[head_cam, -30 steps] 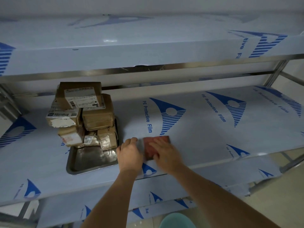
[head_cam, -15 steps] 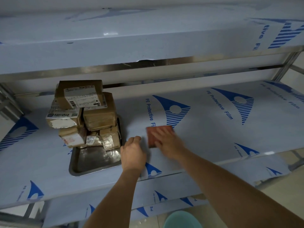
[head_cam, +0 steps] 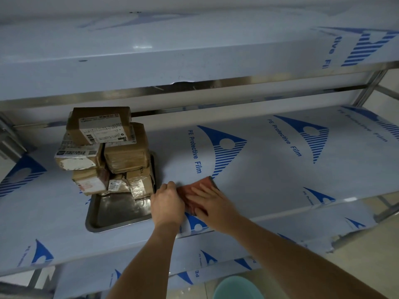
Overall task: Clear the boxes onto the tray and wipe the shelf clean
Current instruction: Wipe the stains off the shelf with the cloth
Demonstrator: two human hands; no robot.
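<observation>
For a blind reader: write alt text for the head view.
A right hand presses a red cloth flat on a film-covered shelf; the left hand rests beside it. Left of them, taped boxes are stacked on a metal tray.

Right hand (head_cam: 212, 201) covers most of the red cloth (head_cam: 194, 188); only its far edge and corner show. Left hand (head_cam: 167, 205) hides its own fingertips, so contact with cloth or tray (head_cam: 112, 214) cannot be told. Boxes (head_cam: 101, 147) hide the tray's far half. Box label print too small to read. Green bucket (head_cam: 236, 288) cut off at bottom edge. Shelf (head_cam: 280, 180) runs off both sides.
</observation>
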